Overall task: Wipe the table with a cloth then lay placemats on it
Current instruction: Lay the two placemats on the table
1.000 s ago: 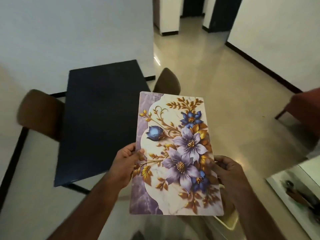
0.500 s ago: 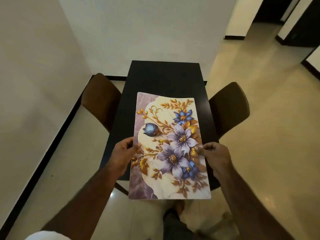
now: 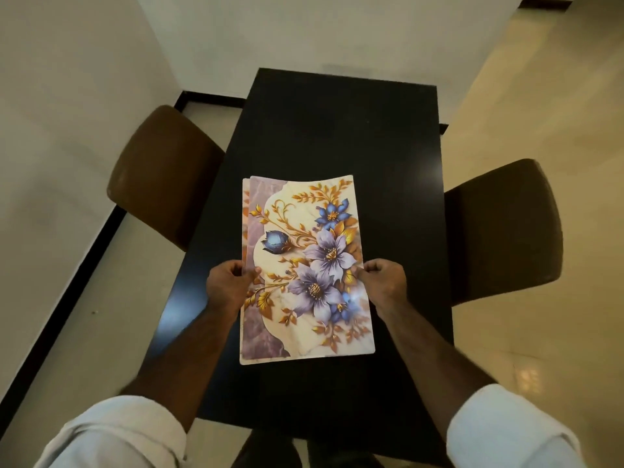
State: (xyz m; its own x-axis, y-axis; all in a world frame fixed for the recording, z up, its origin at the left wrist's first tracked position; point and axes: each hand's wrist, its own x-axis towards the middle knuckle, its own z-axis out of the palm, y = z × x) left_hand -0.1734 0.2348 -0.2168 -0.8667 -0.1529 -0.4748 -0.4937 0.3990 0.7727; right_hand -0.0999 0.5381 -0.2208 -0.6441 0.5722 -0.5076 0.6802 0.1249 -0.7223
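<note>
The person is now standing squarely at the near end of the dark bench (image 3: 337,130), where a moment ago it was lying off to one side. The flowered placemats (image 3: 304,211) are being held over its near half. The left grip (image 3: 227,282) is pinching the stack's left edge and the right grip (image 3: 385,282) its right. A second mat's edge is peeking out at the left, so laying is probably starting.

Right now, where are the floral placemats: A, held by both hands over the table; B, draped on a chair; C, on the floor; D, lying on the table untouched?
A: the left hand and right hand each grip a side edge of the placemats, with the black table beneath them.
</note>
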